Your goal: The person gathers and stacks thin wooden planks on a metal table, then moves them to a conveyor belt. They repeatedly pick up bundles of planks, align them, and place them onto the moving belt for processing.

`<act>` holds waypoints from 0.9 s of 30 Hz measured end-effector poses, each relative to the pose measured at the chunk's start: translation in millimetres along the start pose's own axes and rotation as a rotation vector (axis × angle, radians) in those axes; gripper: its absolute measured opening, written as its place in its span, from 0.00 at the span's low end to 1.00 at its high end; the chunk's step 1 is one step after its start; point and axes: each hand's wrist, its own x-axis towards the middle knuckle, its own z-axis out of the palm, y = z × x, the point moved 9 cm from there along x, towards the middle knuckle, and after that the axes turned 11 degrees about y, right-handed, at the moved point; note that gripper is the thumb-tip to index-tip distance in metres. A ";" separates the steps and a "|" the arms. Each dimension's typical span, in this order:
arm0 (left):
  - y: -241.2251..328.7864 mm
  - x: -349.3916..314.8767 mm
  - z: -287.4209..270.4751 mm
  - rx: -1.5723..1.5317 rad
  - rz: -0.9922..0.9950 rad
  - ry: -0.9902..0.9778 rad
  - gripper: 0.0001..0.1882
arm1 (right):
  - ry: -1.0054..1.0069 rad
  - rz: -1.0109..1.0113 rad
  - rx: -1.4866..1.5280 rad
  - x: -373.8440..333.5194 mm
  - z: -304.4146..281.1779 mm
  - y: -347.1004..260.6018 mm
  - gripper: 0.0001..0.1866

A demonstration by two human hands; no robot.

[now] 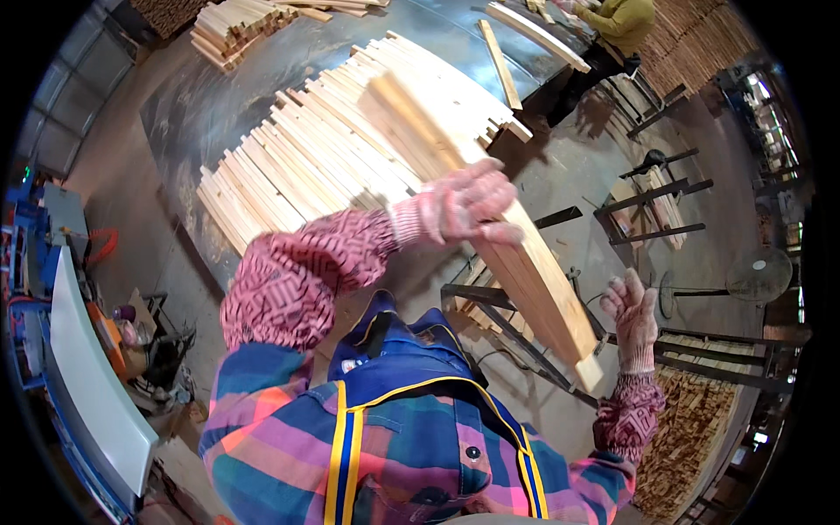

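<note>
My left hand (464, 203), in a pink-and-white knit glove, is closed over a bundle of wooden strips (544, 293). The bundle slants across in front of me, its far end over the table and its near end low on the right. One strip (589, 372) sticks out beyond the others at that near end. My gloved right hand (632, 317) is raised to the right of the bundle, apart from it, with its fingers spread and nothing in them. Many loose wooden strips (289, 162) lie side by side on the metal table (175, 131), beyond my left arm.
A black metal rack (490, 297) stands below the bundle. Stacked wood (687, 429) fills another rack at the lower right. A fan (758, 276) is on the far right. Across the table a person (623, 26) stands near more boards. Blue machinery (31, 306) lines the left.
</note>
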 end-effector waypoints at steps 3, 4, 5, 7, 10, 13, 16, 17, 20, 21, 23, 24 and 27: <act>50.1 32.8 69.0 -0.191 0.163 -0.038 0.28 | 0.015 0.210 -0.267 -16.6 37.9 44.7 0.35; 63.6 37.9 81.7 -0.226 0.201 -0.067 0.27 | -0.012 0.311 -0.160 -21.3 47.6 65.6 0.36; 83.9 46.3 96.2 -0.222 0.253 -0.121 0.27 | -0.017 0.409 -0.061 -31.4 57.7 81.7 0.36; 120.8 74.1 123.0 -0.447 0.246 -0.062 0.29 | -0.143 0.489 0.541 -58.4 15.4 122.1 0.35; 154.3 65.0 172.4 -0.596 0.118 -0.094 0.30 | -0.185 0.423 0.579 -56.1 -24.6 145.8 0.33; 180.9 55.7 225.3 -0.618 -0.091 -0.104 0.28 | -0.001 0.427 0.364 -50.4 -82.6 157.7 0.34; 200.5 36.1 263.6 -0.515 -0.378 -0.238 0.23 | 0.173 0.448 0.128 -40.5 -141.0 174.8 0.37; 206.6 25.2 264.1 -0.517 -0.385 -0.311 0.22 | 0.322 0.297 0.334 -28.6 -157.7 184.6 0.43; 213.7 -25.2 258.7 -0.564 -0.614 -0.470 0.26 | 0.487 0.308 -0.108 3.9 -225.0 259.9 0.50; 220.0 -52.7 257.6 -0.554 -0.679 -0.616 0.28 | 0.548 0.313 -0.357 18.5 -247.4 287.2 0.53; 226.9 -92.5 251.0 -0.490 -0.680 -0.799 0.30 | 0.664 0.314 -0.843 56.5 -293.8 359.0 0.61; 231.9 -111.0 247.0 -0.481 -0.638 -0.849 0.33 | 0.666 0.433 -0.948 76.2 -290.2 378.2 0.62; 221.1 -143.7 237.5 -0.356 -0.919 -1.044 0.33 | 0.608 0.687 -1.217 131.1 -244.6 411.1 0.68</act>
